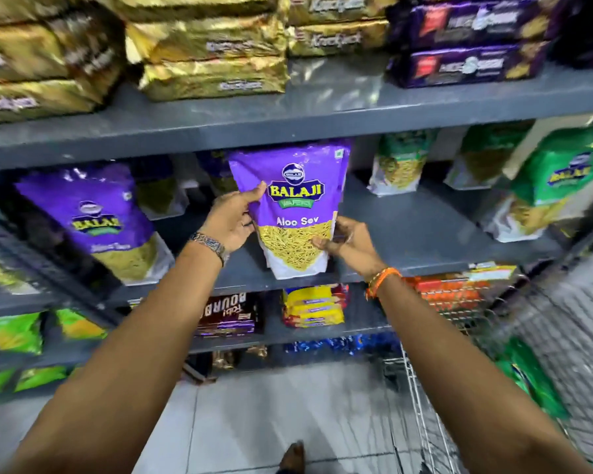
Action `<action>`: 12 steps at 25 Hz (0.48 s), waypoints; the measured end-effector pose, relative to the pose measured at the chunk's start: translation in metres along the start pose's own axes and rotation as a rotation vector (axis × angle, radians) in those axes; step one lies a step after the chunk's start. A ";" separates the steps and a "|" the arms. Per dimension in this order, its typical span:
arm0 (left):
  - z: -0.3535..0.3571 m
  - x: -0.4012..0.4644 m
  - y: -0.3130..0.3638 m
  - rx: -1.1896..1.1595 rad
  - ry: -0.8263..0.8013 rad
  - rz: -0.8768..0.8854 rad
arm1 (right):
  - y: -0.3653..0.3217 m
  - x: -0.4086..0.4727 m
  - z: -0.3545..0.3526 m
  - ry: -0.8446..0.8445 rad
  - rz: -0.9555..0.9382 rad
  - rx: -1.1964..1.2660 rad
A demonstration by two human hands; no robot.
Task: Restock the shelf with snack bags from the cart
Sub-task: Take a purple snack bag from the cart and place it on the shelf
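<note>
The task is judged to be partly done. On the grey metal middle shelf (pixel 425 230), one purple foil snack bag with a clear window of yellow sev (pixel 100 220) is already stood to the left of the bag in hand, and blurred purple bags are seen behind it. Green foil snack bags (pixel 555 179) are stood at the right end of the same shelf. A wide bare stretch of shelf is left between the bag in hand and the green bags, so more stocking appears to be required. More green packets, blurred, are seen in the wire shopping cart (pixel 459 336) below and to the right of that shelf.

The purple "Aloo Sev" snack bag (pixel 291 206) is held upright at the front edge of the middle shelf; whether its base is touching the shelf cannot be told. It is gripped from both sides: the left hand (pixel 233 217) is closed on its left edge, thumb laid across the front near the logo; the right hand (pixel 346 237) is closed on its lower right edge, thumb on the clear window. Release is not yet made.
</note>
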State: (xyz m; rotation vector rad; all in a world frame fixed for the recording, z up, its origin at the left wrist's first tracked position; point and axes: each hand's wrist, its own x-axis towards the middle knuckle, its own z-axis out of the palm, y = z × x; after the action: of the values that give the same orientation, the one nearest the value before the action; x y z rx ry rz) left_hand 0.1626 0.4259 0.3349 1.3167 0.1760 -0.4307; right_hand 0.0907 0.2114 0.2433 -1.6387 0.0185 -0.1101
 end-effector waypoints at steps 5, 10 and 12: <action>-0.069 0.017 0.017 -0.101 0.086 0.069 | 0.008 0.051 0.069 -0.102 0.038 0.040; -0.100 0.026 0.018 -0.124 0.159 0.107 | 0.021 0.074 0.107 -0.084 0.076 0.050; -0.109 0.032 0.016 -0.135 0.164 0.123 | 0.026 0.080 0.116 -0.071 0.082 0.055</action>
State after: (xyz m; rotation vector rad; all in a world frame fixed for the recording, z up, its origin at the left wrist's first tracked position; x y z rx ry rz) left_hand 0.2106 0.5269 0.3102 1.2219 0.2547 -0.2025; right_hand 0.1814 0.3189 0.2143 -1.5839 0.0283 0.0096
